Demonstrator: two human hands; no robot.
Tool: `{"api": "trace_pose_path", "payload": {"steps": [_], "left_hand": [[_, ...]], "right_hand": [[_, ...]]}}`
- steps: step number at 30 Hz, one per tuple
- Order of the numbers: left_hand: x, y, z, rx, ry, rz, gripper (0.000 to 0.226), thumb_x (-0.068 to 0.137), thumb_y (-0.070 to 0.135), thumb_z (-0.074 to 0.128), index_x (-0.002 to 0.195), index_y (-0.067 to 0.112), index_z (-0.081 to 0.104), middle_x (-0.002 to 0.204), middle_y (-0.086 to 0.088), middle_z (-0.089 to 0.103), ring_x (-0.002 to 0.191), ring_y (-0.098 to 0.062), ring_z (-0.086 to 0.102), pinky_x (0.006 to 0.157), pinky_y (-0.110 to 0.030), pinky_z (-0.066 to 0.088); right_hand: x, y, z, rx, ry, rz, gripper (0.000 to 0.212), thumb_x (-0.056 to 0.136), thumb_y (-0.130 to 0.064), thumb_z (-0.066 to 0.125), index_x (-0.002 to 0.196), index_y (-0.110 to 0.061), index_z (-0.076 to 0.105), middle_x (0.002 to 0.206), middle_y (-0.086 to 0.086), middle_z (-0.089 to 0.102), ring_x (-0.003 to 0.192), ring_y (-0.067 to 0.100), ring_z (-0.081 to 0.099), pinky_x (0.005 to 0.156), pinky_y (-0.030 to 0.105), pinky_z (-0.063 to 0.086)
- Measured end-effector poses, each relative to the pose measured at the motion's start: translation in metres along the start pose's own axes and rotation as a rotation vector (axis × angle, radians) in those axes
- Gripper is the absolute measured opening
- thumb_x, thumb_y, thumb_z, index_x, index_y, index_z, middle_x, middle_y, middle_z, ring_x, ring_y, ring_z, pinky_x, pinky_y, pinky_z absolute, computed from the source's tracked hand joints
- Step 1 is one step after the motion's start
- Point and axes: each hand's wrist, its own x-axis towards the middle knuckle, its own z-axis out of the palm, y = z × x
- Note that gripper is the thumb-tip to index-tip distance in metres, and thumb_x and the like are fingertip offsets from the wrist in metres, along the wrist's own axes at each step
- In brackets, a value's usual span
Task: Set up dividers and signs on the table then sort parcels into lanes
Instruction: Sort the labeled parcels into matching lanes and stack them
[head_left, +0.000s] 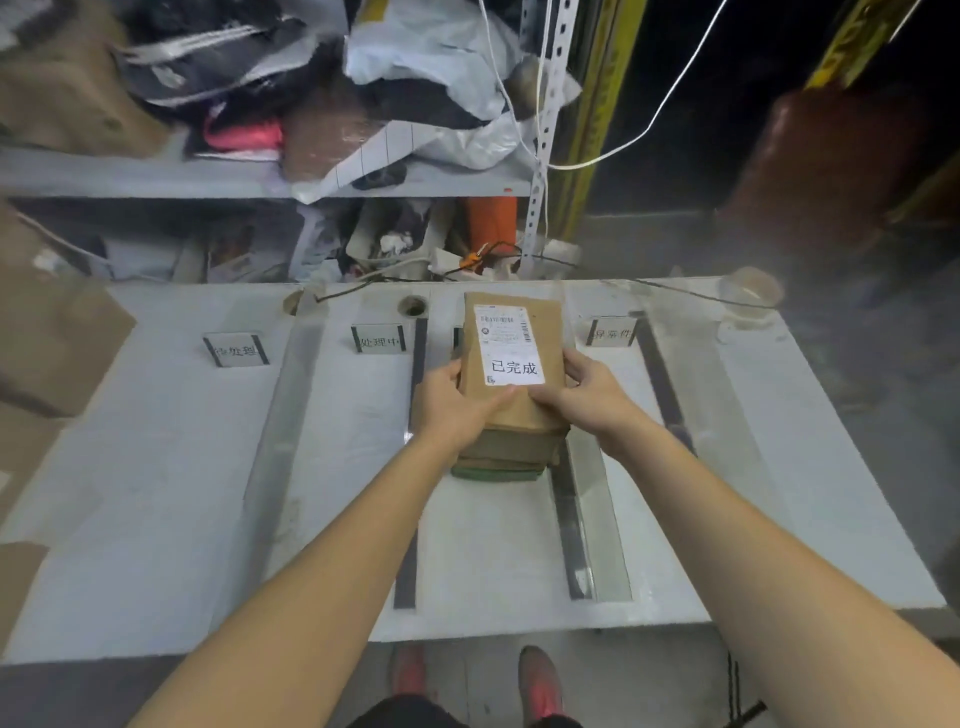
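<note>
Two bare forearms are reaching forward from the bottom corners, converging toward the middle of the white table (156, 545). The left hand (457, 410) is gripping the near left edge of a brown parcel (511, 358), thumb lying across its top face; the right hand (582, 392) is mirroring it on the near right edge, thumb pressing just under the white label reading 已完成. Both hands are closing around the parcel, which is tilting up at its far end. It is sitting on top of a small stack of parcels (506, 454) lying in the third lane from the left, between two clear dividers with dark strips: one divider (408, 561) to the left, another divider (576, 540) to the right. Further back, small standing signs are marking the lanes: a left sign (236, 351), a middle sign (379, 340), and a right sign (613, 331). Behind the table, cluttered shelves (208, 176) are holding bags and wrapping.
</note>
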Motion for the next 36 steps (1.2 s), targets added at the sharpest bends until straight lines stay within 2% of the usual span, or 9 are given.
{"api": "trace_pose_path", "payload": {"steps": [5, 9, 11, 16, 19, 24, 26, 29, 36], "left_hand": [[-0.006, 0.0, 0.009, 0.055, 0.059, -0.006, 0.075, 0.058, 0.041, 0.093, 0.125, 0.022, 0.065, 0.112, 0.014, 0.07, 0.096, 0.002, 0.066, 0.076, -0.015, 0.055], [-0.013, 0.006, 0.01, 0.118, 0.057, -0.016, 0.06, 0.067, 0.036, 0.09, 0.119, 0.022, 0.064, 0.115, 0.008, 0.07, 0.098, -0.003, 0.066, 0.085, -0.027, 0.058], [-0.017, 0.013, 0.007, 0.177, 0.066, 0.001, 0.063, 0.072, 0.033, 0.086, 0.128, 0.019, 0.059, 0.126, 0.003, 0.066, 0.104, -0.007, 0.064, 0.09, -0.03, 0.055], [-0.029, 0.035, -0.026, 0.335, 0.187, 0.032, 0.076, 0.083, 0.044, 0.073, 0.147, 0.016, 0.044, 0.148, -0.004, 0.049, 0.136, -0.021, 0.046, 0.109, -0.044, 0.042], [-0.039, 0.048, -0.068, 0.406, 0.313, 0.037, 0.07, 0.087, 0.046, 0.068, 0.147, 0.018, 0.044, 0.146, -0.003, 0.051, 0.135, -0.022, 0.047, 0.109, -0.041, 0.042], [-0.068, 0.049, -0.161, 0.709, 0.48, 0.019, 0.066, 0.083, 0.047, 0.071, 0.141, 0.023, 0.048, 0.135, -0.002, 0.059, 0.124, -0.029, 0.054, 0.092, -0.038, 0.047], [-0.083, 0.042, -0.2, 0.829, 0.529, 0.003, 0.07, 0.082, 0.045, 0.074, 0.142, 0.024, 0.046, 0.139, -0.002, 0.055, 0.126, -0.028, 0.05, 0.094, -0.04, 0.047], [-0.106, 0.026, -0.262, 0.966, 0.58, 0.016, 0.073, 0.082, 0.044, 0.074, 0.144, 0.019, 0.045, 0.141, -0.003, 0.053, 0.129, -0.026, 0.047, 0.101, -0.041, 0.044], [-0.153, -0.021, -0.417, 1.125, 0.651, 0.042, 0.053, 0.081, 0.047, 0.07, 0.123, 0.019, 0.057, 0.119, 0.0, 0.06, 0.114, -0.024, 0.053, 0.09, -0.037, 0.043]], "right_hand": [[0.01, 0.017, -0.013, -0.009, -0.057, -0.026, 0.056, 0.082, -0.018, 0.078, 0.132, -0.027, 0.054, 0.119, -0.013, 0.063, 0.103, 0.0, 0.061, 0.088, 0.024, 0.053], [0.018, 0.008, -0.015, -0.132, 0.021, 0.019, 0.055, 0.082, -0.021, 0.076, 0.132, -0.018, 0.056, 0.127, -0.002, 0.064, 0.114, 0.019, 0.062, 0.098, 0.039, 0.052], [0.021, -0.001, -0.016, -0.267, 0.054, -0.005, 0.06, 0.081, -0.028, 0.074, 0.136, -0.018, 0.053, 0.129, 0.0, 0.063, 0.118, 0.025, 0.059, 0.098, 0.043, 0.051], [0.021, -0.03, 0.0, -0.492, 0.163, -0.28, 0.059, 0.082, -0.027, 0.07, 0.137, -0.016, 0.05, 0.134, 0.007, 0.057, 0.128, 0.03, 0.044, 0.092, 0.038, 0.043], [0.017, -0.053, 0.03, -0.598, 0.08, -0.48, 0.059, 0.086, -0.026, 0.067, 0.14, -0.013, 0.049, 0.14, 0.007, 0.053, 0.131, 0.03, 0.04, 0.105, 0.039, 0.036], [-0.001, -0.087, 0.107, -0.807, -0.093, -0.664, 0.061, 0.089, -0.033, 0.065, 0.143, -0.015, 0.043, 0.145, 0.002, 0.047, 0.133, 0.026, 0.036, 0.102, 0.041, 0.04], [-0.011, -0.099, 0.141, -0.899, -0.146, -0.723, 0.064, 0.091, -0.036, 0.062, 0.146, -0.016, 0.039, 0.148, 0.002, 0.045, 0.134, 0.026, 0.037, 0.103, 0.042, 0.04], [-0.028, -0.114, 0.196, -1.003, -0.197, -0.799, 0.062, 0.091, -0.036, 0.061, 0.146, -0.019, 0.039, 0.149, 0.001, 0.044, 0.133, 0.027, 0.038, 0.101, 0.043, 0.041], [-0.075, -0.144, 0.334, -1.145, -0.219, -0.838, 0.062, 0.091, -0.037, 0.06, 0.148, -0.024, 0.037, 0.151, -0.003, 0.043, 0.134, 0.027, 0.039, 0.103, 0.044, 0.039]]}}
